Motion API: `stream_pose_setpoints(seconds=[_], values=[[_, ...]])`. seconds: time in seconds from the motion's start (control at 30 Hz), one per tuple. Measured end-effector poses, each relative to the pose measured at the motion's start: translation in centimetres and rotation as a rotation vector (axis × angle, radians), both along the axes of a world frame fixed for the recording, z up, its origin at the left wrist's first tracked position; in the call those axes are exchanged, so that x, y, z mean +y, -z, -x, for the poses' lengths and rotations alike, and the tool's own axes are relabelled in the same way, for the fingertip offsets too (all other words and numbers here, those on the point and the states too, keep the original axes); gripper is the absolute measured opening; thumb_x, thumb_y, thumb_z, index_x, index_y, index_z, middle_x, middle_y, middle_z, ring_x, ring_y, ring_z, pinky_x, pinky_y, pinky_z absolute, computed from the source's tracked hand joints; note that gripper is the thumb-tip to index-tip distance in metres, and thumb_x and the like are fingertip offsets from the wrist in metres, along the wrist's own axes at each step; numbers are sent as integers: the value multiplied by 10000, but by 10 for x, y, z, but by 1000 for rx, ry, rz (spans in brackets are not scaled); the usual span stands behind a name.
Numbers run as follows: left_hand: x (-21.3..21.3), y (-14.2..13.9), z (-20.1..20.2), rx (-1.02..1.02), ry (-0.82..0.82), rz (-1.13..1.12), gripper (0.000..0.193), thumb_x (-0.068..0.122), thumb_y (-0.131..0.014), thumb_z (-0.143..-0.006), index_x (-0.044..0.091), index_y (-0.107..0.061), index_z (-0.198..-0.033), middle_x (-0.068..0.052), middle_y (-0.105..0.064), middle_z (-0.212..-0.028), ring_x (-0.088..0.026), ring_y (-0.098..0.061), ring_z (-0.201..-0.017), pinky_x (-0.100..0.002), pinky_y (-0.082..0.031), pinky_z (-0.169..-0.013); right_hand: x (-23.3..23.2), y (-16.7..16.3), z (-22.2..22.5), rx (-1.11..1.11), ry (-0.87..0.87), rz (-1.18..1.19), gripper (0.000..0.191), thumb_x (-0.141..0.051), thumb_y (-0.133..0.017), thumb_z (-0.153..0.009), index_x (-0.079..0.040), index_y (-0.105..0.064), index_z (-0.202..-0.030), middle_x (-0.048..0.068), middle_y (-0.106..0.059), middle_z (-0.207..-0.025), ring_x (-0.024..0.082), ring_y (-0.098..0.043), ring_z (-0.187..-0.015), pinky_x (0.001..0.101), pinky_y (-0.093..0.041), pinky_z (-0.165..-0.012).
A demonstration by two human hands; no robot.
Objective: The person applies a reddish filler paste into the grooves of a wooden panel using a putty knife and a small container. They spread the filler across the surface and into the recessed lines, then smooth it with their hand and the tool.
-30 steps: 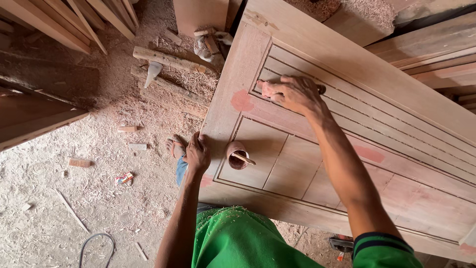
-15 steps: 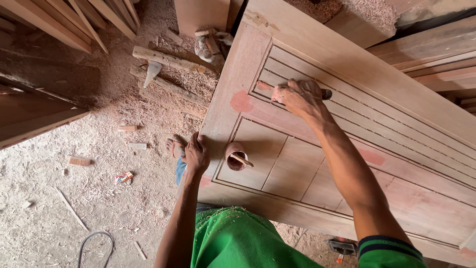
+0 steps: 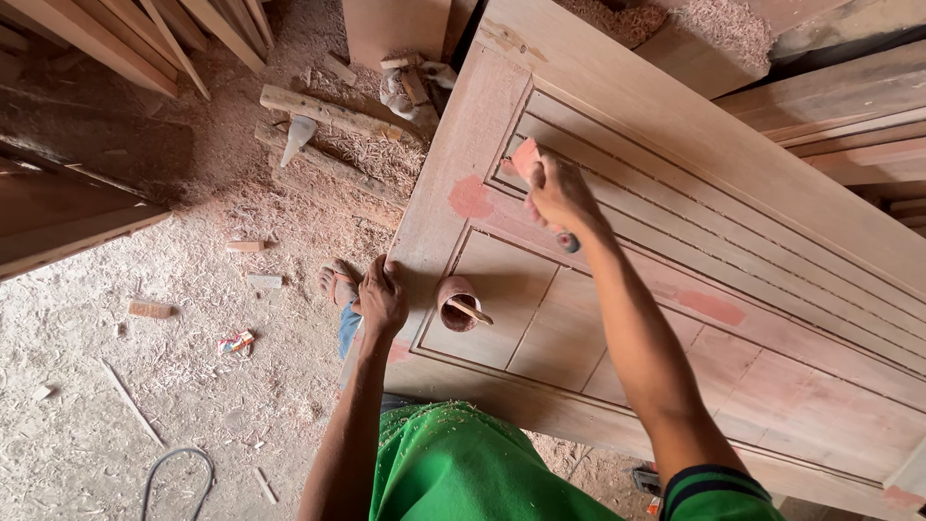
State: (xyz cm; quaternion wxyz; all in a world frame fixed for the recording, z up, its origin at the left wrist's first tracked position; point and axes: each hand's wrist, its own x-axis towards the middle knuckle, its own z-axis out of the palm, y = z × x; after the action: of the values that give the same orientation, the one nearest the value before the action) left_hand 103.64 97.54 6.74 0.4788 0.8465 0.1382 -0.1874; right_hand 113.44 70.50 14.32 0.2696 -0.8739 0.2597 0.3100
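Note:
A large paneled wooden door (image 3: 772, 289) lies flat in front of me, with pinkish filler patches on it. My right hand (image 3: 559, 198) grips a putty knife (image 3: 527, 157); its blade, smeared with pink filler, presses on the grooved upper panel, and the dark handle end sticks out below my fist. My left hand (image 3: 383, 297) rests on the door's near left edge, fingers spread over the rim. A small brown cup (image 3: 457, 303) with a stick in it stands on the door just right of my left hand.
A sawdust-covered floor (image 3: 145, 386) spreads to the left, with wood offcuts, a hammer-like tool (image 3: 297, 135) and a grey cable (image 3: 178, 473). Timber planks (image 3: 125, 29) lie at the upper left and boards at the upper right. My bare foot (image 3: 338, 283) stands beside the door.
My right hand has slid left along the grooved panel and turned, so the knife's blade now shows at the panel's left end. The left hand and cup have stayed put.

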Motion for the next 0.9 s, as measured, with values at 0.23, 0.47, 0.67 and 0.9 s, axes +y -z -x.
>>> stream_pose_setpoints(seconds=[0.23, 0.47, 0.67, 0.9], values=[[1, 0, -1, 33, 13, -36, 481, 392, -396, -1077, 29, -587, -1328, -282, -671, -1219, -485, -586, -1147, -573, -405, -991, 40, -2, -2, -50, 172, -19, 265, -218, -424, -1059, 13, -535, -1126, 149, -691, -709, 239, -688, -550, 388, -587, -532], [1, 0, -1, 46, 2, -25, 461, 391, -382, -1087, 59, -601, -1320, -262, -680, -1220, -476, -598, -1145, -559, -429, -1003, 51, 16, 1, -203, -72, 336, 284, -224, -545, -992, 30, -543, -1119, 330, -628, -966, 438, -661, -896, 537, -567, -773], [3, 1, -1, 47, 0, -14, 446, 386, -381, -1091, 72, -604, -1317, -252, -685, -1206, -468, -604, -1149, -551, -434, -1000, 65, 10, -17, -33, 99, 151, 241, -112, -487, -978, 39, -670, -936, 178, -719, -698, 234, -737, -578, 385, -639, -561], [6, 7, 1, 36, 5, -23, 460, 378, -402, -1079, 42, -595, -1328, -283, -665, -1222, -487, -582, -1149, -559, -407, -1000, 32, -23, 17, -85, 314, -132, 294, -246, -442, -1070, -25, -626, -1007, 105, -657, -636, 182, -611, -463, 348, -481, -411]])
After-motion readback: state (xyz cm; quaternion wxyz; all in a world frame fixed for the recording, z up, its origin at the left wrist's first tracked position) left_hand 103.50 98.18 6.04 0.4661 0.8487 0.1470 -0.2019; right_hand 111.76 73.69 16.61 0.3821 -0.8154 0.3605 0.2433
